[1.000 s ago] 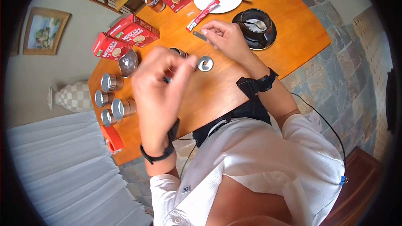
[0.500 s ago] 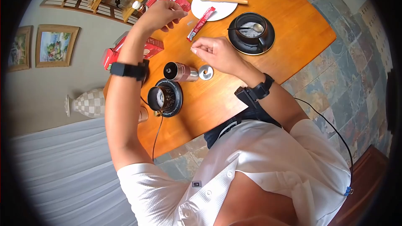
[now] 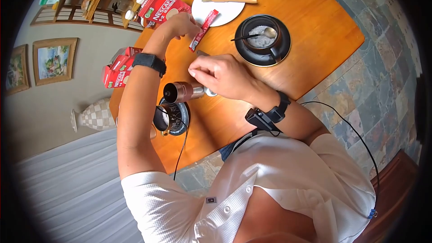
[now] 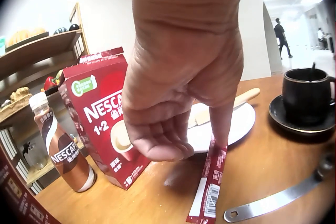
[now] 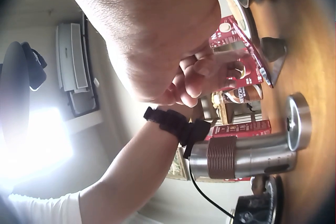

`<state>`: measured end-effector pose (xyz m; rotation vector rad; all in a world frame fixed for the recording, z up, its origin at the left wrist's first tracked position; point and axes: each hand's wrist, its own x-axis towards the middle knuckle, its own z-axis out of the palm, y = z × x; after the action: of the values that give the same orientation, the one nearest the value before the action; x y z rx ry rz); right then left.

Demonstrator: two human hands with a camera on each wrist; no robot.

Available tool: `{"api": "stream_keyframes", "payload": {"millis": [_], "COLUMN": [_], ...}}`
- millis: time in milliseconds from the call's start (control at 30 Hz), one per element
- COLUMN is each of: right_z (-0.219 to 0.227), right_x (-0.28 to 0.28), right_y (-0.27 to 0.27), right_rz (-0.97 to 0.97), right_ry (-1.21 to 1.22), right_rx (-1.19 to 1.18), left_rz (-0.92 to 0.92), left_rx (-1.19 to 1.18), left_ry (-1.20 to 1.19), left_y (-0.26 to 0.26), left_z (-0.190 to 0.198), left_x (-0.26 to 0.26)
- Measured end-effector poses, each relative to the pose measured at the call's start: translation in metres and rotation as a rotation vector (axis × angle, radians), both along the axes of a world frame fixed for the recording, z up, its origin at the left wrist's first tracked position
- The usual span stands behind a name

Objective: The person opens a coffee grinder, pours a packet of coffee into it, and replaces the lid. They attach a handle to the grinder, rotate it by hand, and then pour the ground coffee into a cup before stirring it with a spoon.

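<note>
My left hand [image 3: 182, 24] reaches over a red stick sachet [image 3: 205, 29], whose upper end rests on the white plate. In the left wrist view its thumb lies straight along the sachet's top end, while the other fingers are bent beside it. My right hand [image 3: 220, 75] hovers above the table with its fingers loosely curled and nothing visible in them. Below it stand a hand coffee grinder [image 3: 191, 91] with a brown band and a round steel lid [image 5: 300, 121]. A flat metal handle [image 4: 273, 203] lies by the sachet.
A wooden-handled brush [image 3: 231, 0] lies across the plate [image 3: 198, 11]. Black cups sit at right [image 3: 280, 31] and near left [image 3: 162, 119], the right one holding a spoon. Red Nescafe boxes [image 3: 159, 9] and a bottle [image 4: 68, 155] line the far side.
My left hand swung from the near left out to the far side, then down onto the sachet. The right hand drew slightly nearer and left, over the steel lid.
</note>
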<state>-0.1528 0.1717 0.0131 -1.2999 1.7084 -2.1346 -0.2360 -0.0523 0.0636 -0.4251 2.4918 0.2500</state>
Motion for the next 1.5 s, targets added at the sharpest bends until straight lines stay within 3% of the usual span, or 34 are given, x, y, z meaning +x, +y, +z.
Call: {"api": "stream_keyframes", "payload": {"millis": [233, 500, 567, 733, 800, 867, 933, 1000, 1100, 1233, 1300, 1367, 1433, 1467, 1500], "right_z": [-0.003, -0.004, -0.003, -0.005, 0.001, 0.016, 0.024, 0.034, 0.033, 0.026, 0.025, 0.022, 0.022, 0.021, 0.021], "right_x": [0.0, -0.003, -0.007, -0.016, -0.012, -0.006, 0.001, 0.006, 0.013, 0.028, 0.031, 0.022, 0.01, 0.004, -0.002], "right_y": [-0.002, -0.002, -0.001, -0.005, -0.005, -0.002, -0.006, -0.011, -0.012, -0.015, -0.015, -0.009, -0.001, 0.003, 0.006], "right_rz": [-0.013, -0.043, -0.047, -0.099, -0.082, 0.243, 0.34, 0.48, 0.574, 0.607, 0.596, 0.448, 0.416, 0.398, 0.386], "right_ry": [0.061, -0.061, -0.163, -0.289, -0.286, -0.506, -0.595, -0.786, -0.885, -0.95, -0.953, -0.878, -0.867, -0.843, -0.813], "right_rx": [-0.026, 0.019, 0.049, 0.032, -0.005, -0.097, -0.167, -0.36, -0.469, -0.48, -0.478, -0.468, -0.484, -0.46, -0.435], "left_rz": [0.051, 0.084, 0.143, 0.184, 0.335, 0.408, 0.49, 0.515, 0.538, 0.647, 0.688, 0.677, 0.643, 0.719, 0.737], "left_rx": [0.202, 0.297, 0.399, 0.578, 0.741, 0.812, 0.943, 0.947, 0.917, 0.915, 0.952, 0.927, 0.648, 0.533, 0.539], "left_ry": [-0.064, 0.183, 0.441, 0.73, 0.965, 1.003, 1.042, 1.078, 1.159, 1.156, 1.278, 1.339, 1.434, 1.333, 1.334], "left_y": [0.0, -0.017, -0.013, 0.015, 0.036, 0.052, 0.071, 0.082, 0.095, 0.117, 0.129, 0.131, 0.128, 0.124, 0.124], "left_z": [-0.007, 0.015, 0.038, 0.102, 0.108, 0.106, 0.104, 0.096, 0.077, 0.064, 0.062, 0.048, 0.032, 0.022, 0.012], "left_x": [0.006, 0.032, 0.046, 0.096, 0.117, 0.135, 0.151, 0.166, 0.186, 0.215, 0.23, 0.254, 0.28, 0.294, 0.298]}}
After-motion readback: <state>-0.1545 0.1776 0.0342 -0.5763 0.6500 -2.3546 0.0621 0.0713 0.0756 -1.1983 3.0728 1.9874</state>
